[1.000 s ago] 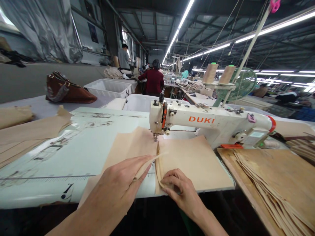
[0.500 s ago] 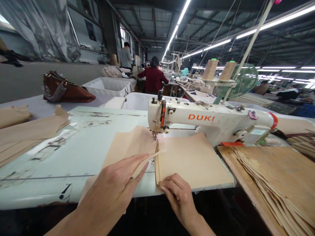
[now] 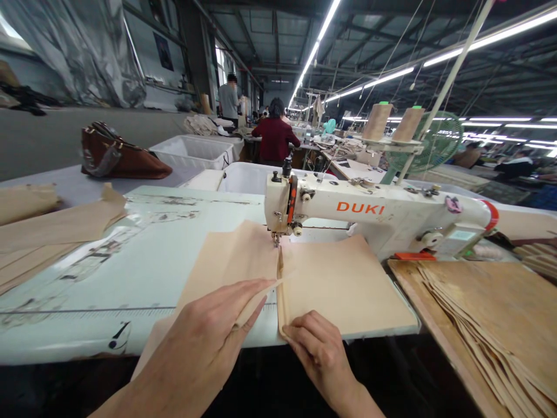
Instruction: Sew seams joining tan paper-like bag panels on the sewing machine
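Observation:
A white sewing machine marked DUKI stands over the pale green table, its presser foot on tan material. To the left of the foot lies one tan piece; its near edge is pinched between the thumb and fingers of my left hand. Another tan piece lies flat to the right of the foot, with a folded strip along its left edge. The fingertips of my right hand grip the near end of that strip, close to the table's front edge.
At the right, a wooden board carries a stack of tan strips. More tan pieces lie at the far left. Behind are a brown handbag, a white bin, thread cones and a person in dark red.
My left hand has moved slightly down and right, its edge of material closer to the folded strip. My right hand keeps its grip. The whole view has shifted slightly.

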The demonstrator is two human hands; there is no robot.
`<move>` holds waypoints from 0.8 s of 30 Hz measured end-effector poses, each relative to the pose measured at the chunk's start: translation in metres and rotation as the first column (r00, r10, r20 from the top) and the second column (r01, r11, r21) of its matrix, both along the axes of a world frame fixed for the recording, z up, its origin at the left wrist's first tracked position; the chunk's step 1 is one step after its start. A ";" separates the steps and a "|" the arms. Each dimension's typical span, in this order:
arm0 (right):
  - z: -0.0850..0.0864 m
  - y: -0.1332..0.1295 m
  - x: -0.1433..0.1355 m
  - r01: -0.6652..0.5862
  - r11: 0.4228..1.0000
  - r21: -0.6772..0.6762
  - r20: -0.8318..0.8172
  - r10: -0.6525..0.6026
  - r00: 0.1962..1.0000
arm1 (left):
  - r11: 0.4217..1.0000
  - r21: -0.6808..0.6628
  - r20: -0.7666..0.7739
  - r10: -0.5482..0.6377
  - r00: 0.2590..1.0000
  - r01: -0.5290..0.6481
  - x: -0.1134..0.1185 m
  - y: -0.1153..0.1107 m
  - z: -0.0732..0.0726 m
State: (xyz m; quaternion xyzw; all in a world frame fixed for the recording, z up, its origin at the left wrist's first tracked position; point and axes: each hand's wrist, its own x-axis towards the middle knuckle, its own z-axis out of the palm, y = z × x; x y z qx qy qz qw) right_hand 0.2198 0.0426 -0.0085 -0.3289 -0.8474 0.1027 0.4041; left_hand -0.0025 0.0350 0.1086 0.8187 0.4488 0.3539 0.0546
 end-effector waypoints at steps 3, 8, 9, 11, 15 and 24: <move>0.002 -0.001 -0.002 0.010 0.999 0.033 0.057 -0.011 0.998 | 0.995 0.085 -0.103 -0.041 0.994 0.050 0.000 -0.004 -0.005; -0.004 -0.004 -0.004 0.060 0.981 0.184 0.067 -0.073 0.995 | 0.944 0.273 -0.347 -0.083 0.934 0.185 0.002 -0.016 -0.037; -0.006 -0.004 -0.004 0.055 0.975 0.216 0.047 -0.066 0.997 | 0.930 0.304 -0.372 -0.082 0.924 0.205 0.003 -0.016 -0.046; -0.010 -0.004 -0.004 0.038 0.968 0.248 0.019 -0.044 0.999 | 0.899 0.362 -0.403 -0.088 0.911 0.247 0.004 -0.015 -0.064; -0.013 -0.003 -0.005 0.043 0.966 0.257 -0.010 -0.041 0.999 | 0.854 0.423 -0.440 -0.099 0.893 0.302 0.007 -0.008 -0.084; -0.018 -0.002 -0.002 0.082 0.933 0.351 -0.078 -0.058 0.995 | 0.856 0.408 -0.464 -0.106 0.880 0.318 0.015 -0.001 -0.087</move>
